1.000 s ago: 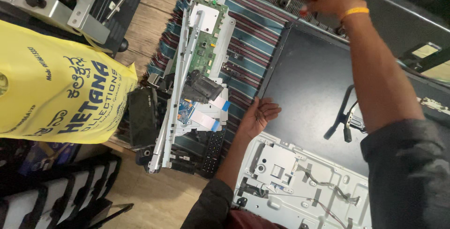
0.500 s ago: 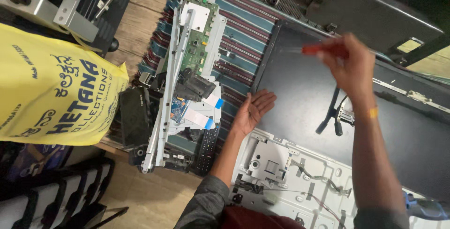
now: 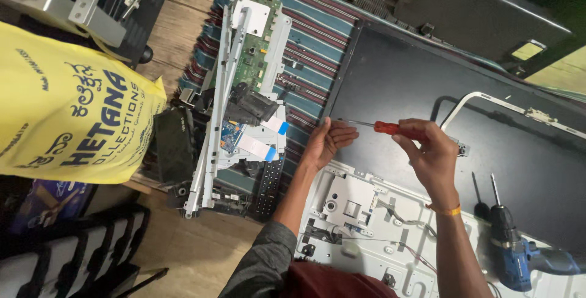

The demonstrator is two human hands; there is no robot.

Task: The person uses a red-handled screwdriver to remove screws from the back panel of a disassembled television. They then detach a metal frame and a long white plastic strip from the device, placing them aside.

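Sideways, screwdriver [image 3: 379, 128] in right hand [image 3: 430, 151], tip at left hand [image 3: 326, 142]

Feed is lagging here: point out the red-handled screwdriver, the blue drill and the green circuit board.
red-handled screwdriver [image 3: 390, 129], head view, on its handle.
blue drill [image 3: 511, 255], head view, on its body.
green circuit board [image 3: 251, 60], head view, on its middle.

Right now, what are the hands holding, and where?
The right hand holds a screwdriver by its red handle. The left hand, open, holds nothing.

Right hand [image 3: 430, 151] lowered the screwdriver [image 3: 381, 127]; its tip now meets left hand [image 3: 326, 142].
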